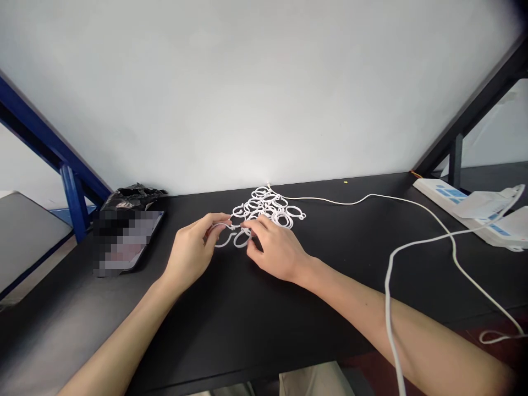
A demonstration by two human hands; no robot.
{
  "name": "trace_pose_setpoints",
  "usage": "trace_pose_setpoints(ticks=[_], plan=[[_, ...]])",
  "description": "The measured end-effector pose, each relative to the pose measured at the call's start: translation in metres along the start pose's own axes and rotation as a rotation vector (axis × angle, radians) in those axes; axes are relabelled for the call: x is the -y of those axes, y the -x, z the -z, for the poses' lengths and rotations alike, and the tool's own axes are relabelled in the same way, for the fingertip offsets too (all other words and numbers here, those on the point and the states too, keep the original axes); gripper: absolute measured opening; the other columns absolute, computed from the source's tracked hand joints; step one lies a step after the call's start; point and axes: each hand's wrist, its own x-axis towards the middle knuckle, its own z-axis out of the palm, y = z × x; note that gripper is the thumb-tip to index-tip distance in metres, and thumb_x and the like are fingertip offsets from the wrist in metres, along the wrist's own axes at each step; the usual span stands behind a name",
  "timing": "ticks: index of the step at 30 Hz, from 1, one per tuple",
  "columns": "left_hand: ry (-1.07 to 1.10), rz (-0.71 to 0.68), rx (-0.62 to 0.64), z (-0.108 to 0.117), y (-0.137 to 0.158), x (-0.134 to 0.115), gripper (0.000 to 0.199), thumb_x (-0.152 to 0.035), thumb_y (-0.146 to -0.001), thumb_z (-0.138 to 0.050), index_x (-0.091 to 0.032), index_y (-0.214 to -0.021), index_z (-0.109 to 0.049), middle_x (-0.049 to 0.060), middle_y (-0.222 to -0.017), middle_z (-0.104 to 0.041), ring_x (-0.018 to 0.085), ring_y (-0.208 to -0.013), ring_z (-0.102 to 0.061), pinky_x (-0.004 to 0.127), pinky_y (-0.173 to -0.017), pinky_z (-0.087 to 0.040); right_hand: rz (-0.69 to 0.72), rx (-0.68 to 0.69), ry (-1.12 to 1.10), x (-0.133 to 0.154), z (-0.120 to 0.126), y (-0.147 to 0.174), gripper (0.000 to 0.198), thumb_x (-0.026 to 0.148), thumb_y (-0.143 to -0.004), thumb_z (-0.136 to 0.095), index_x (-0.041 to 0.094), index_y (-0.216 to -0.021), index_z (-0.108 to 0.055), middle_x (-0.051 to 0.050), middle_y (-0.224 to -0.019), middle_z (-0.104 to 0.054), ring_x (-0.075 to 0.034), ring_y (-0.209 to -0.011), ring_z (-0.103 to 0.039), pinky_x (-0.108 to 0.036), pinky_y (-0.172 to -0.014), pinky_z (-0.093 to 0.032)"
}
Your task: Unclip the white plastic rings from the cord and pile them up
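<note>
White rings (pixel 267 210): a loose heap of thin loops on the black table (pixel 214 335), just past the fingers of both hands.
Left hand (pixel 190 245): its thumb and pointing finger look pinched on one loop (pixel 225 242) at the near left edge of the heap.
Right hand (pixel 277 250): its thumb and pointing finger are bent and a bit apart, right by the near loops. I cannot tell if they grip one or only touch it.
Why two hands: I think one helps keep a loop steady for the other, as thin loops could slide and snag.
Why right there: the heap lies in front of both sets of fingers, likely so each can reach it.
Hidden loops: the right fingers cover some, and the rest cross so much that I cannot count them or see which are joined.
Thin cord (pixel 330 201): it goes from the back of the heap to the right of the fingers. Its end by the rings is hard to make out.
Thick cord (pixel 388 286): it hides a bit of the right arm, then the bottom edge cuts it off.
White strip (pixel 447 199): far right of the fingers, maybe put there to leave room.
Black bag (pixel 130 197): left of the left fingers, with a dark flat thing (pixel 145 245) beside it, mostly lost under blurry squares.
</note>
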Motion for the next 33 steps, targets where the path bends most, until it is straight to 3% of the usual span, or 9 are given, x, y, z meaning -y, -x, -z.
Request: trace_pose_setpoints(ticks=[4, 9, 12, 15, 18, 20, 29, 33], plan=[[0.228, 0.141, 0.073, 0.001, 0.002, -0.006, 0.026, -0.043, -0.091, -0.056, -0.026, -0.110, -0.062, -0.001, -0.096, -0.073, 0.013, -0.066, -0.064, 0.026, -0.066, -0.051, 0.086, -0.023, -0.200, 0.002, 0.001, 0.001, 0.037, 0.032, -0.092, -0.058, 0.020, -0.127, -0.054, -0.006, -0.120, -0.062, -0.011, -0.073, -0.064, -0.027, -0.069, -0.054], [0.342, 0.181, 0.187, 0.001, 0.002, -0.007, 0.028, -0.046, -0.089, -0.057, -0.025, -0.106, -0.064, 0.000, -0.092, -0.072, 0.015, -0.074, -0.065, 0.026, -0.068, -0.051, 0.101, -0.092, -0.405, 0.001, -0.004, 0.000, 0.017, 0.032, -0.093, -0.059, 0.021, -0.106, -0.062, -0.002, -0.107, -0.069, -0.011, -0.077, -0.066, -0.025, -0.073, -0.053], [0.177, 0.095, 0.195, 0.003, 0.002, -0.009, 0.026, -0.044, -0.093, -0.051, -0.025, -0.100, -0.067, 0.000, -0.091, -0.071, 0.015, -0.073, -0.062, 0.027, -0.067, -0.048, 0.083, -0.121, -0.451, 0.000, -0.006, 0.000, 0.011, 0.028, -0.094, -0.057, 0.022, -0.100, -0.064, -0.001, -0.102, -0.069, -0.012, -0.079, -0.067, -0.025, -0.072, -0.053], [0.038, -0.091, 0.193, 0.005, 0.004, -0.011, 0.028, -0.042, -0.096, -0.046, -0.025, -0.105, -0.066, 0.002, -0.098, -0.070, 0.018, -0.085, -0.061, 0.030, -0.075, -0.048, 0.056, -0.141, -0.450, -0.001, -0.007, -0.001, 0.009, 0.022, -0.094, -0.056, 0.021, -0.096, -0.064, -0.002, -0.098, -0.069, -0.012, -0.076, -0.066, -0.025, -0.070, -0.053], [-0.037, -0.284, 0.197, 0.003, 0.005, -0.009, 0.034, -0.045, -0.090, -0.057, -0.022, -0.116, -0.061, 0.006, -0.111, -0.066, 0.022, -0.102, -0.057, 0.035, -0.087, -0.047, 0.033, -0.160, -0.445, -0.003, -0.006, -0.002, 0.010, 0.020, -0.094, -0.055, 0.020, -0.093, -0.065, -0.001, -0.095, -0.069, -0.011, -0.071, -0.064, -0.025, -0.071, -0.052], [-0.072, -0.343, 0.195, 0.001, 0.005, -0.007, 0.040, -0.047, -0.087, -0.062, -0.022, -0.118, -0.059, 0.007, -0.113, -0.065, 0.023, -0.102, -0.056, 0.037, -0.087, -0.048, 0.018, -0.150, -0.448, -0.004, -0.006, -0.002, 0.011, 0.021, -0.094, -0.055, 0.020, -0.092, -0.065, 0.000, -0.093, -0.069, -0.010, -0.067, -0.063, -0.025, -0.070, -0.052], [-0.100, -0.327, 0.188, -0.006, 0.004, -0.001, 0.031, -0.042, -0.090, -0.059, -0.023, -0.115, -0.060, 0.005, -0.103, -0.065, 0.021, -0.092, -0.057, 0.035, -0.081, -0.048, 0.051, -0.145, -0.426, -0.005, 0.000, -0.004, 0.014, 0.016, -0.094, -0.053, 0.020, -0.087, -0.065, 0.001, -0.087, -0.069, -0.009, -0.068, -0.062, -0.023, -0.069, -0.050], [-0.116, -0.320, 0.192, -0.005, 0.004, 0.000, 0.032, -0.043, -0.090, -0.058, -0.024, -0.116, -0.060, 0.004, -0.103, -0.066, 0.021, -0.093, -0.057, 0.034, -0.080, -0.049, 0.037, -0.134, -0.449, -0.005, 0.001, -0.003, 0.011, 0.024, -0.095, -0.056, 0.022, -0.092, -0.067, 0.002, -0.088, -0.071, -0.009, -0.068, -0.064, -0.023, -0.072, -0.051]])
